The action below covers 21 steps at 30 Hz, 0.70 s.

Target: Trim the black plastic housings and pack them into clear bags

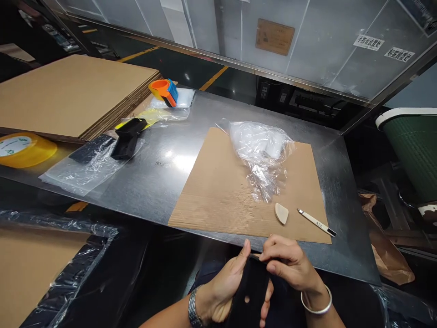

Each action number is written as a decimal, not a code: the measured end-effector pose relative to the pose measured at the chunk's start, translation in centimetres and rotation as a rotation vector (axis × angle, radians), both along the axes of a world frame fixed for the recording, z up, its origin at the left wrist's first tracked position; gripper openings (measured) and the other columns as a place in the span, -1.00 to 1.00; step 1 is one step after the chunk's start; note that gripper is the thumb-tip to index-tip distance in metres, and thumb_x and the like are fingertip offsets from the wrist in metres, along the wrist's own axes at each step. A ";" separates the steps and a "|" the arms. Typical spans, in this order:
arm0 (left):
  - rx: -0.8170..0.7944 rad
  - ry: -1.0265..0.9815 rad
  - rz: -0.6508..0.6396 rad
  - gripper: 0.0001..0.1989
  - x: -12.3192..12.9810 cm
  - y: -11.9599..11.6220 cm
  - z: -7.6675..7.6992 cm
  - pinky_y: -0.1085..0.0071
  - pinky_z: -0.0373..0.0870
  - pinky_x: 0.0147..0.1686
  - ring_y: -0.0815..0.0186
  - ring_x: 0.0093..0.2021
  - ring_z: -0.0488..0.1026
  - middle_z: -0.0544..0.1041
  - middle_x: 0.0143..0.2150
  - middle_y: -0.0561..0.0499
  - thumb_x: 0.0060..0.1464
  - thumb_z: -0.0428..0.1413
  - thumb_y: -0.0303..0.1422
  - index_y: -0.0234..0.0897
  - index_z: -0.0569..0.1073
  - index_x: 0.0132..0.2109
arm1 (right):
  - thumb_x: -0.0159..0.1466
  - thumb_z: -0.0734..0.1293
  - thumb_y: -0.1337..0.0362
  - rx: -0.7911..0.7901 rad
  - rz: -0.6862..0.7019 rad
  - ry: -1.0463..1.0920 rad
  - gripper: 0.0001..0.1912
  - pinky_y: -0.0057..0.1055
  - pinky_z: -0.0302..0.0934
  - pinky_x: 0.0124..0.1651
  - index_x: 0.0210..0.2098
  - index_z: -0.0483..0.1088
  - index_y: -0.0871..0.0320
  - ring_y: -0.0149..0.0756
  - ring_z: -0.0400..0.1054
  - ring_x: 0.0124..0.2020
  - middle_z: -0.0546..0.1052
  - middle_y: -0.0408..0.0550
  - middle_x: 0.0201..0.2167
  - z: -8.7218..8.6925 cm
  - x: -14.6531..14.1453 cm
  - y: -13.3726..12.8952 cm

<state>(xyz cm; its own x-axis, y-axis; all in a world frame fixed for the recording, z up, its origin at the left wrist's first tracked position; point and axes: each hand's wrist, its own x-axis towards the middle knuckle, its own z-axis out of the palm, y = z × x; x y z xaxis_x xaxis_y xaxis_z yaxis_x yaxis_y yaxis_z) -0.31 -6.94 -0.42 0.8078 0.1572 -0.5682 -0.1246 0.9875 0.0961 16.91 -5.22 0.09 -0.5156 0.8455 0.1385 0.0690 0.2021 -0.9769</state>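
My left hand [227, 282], with a metal watch band at its wrist, is wrapped around a flat black part with a round hole [251, 284]. The thumb points up along the part's left side and fingertips show at its right. My right hand [288, 262], wearing a pale bangle, pinches the part's upper edge. Whether something small is between those fingers cannot be seen. Just beyond the hands, a cream wedge-shaped pad [282, 213] and a slim white pen-like tool marked A26 [317, 222] lie on a cardboard sheet [211, 196].
Crumpled clear plastic bags [259, 146] rest on the cardboard. Left on the metal table [157, 164] are a black tray-like part [128, 139], plastic sleeves [80, 171], an orange-and-blue tape dispenser [165, 92], a yellow tape roll [27, 149] and stacked cardboard [75, 95]. A green conveyor belt [414, 150] stands right.
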 end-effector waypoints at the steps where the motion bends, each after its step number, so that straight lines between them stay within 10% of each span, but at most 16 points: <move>1: 0.001 -0.007 0.000 -0.07 0.0 0.0 0.0 0.46 0.30 -0.62 0.32 -0.65 0.39 0.38 -0.65 -0.16 -0.09 -0.40 0.28 -0.53 0.46 -0.54 | 0.22 0.29 0.30 0.002 0.004 0.001 -0.85 -0.43 0.21 -0.32 -0.22 0.45 0.17 -0.39 0.29 -0.37 0.39 -0.06 -0.39 0.0 0.0 0.0; 17: 0.063 -0.061 0.057 -0.11 0.2 -0.3 0.3 0.48 0.27 -0.60 0.32 -0.62 0.38 0.38 -0.65 -0.14 -0.04 -0.39 0.23 -0.50 0.47 -0.54 | 0.23 0.27 0.21 0.011 -0.084 0.024 -0.81 -0.41 0.23 -0.35 -0.46 0.34 0.17 -0.37 0.28 -0.42 0.38 -0.08 -0.48 -0.3 -0.2 -0.8; 21: 0.069 -0.073 0.185 -0.26 -0.1 -1.1 -0.1 0.54 0.21 -0.62 0.36 -0.61 0.40 0.46 -0.54 -0.12 0.04 -0.28 0.15 -0.44 0.49 -0.25 | 0.30 0.11 0.11 0.105 -0.336 -0.220 -0.71 -0.40 0.24 -0.33 -0.43 0.26 0.14 -0.35 0.30 -0.40 0.39 -0.07 -0.44 -2.2 1.6 -0.6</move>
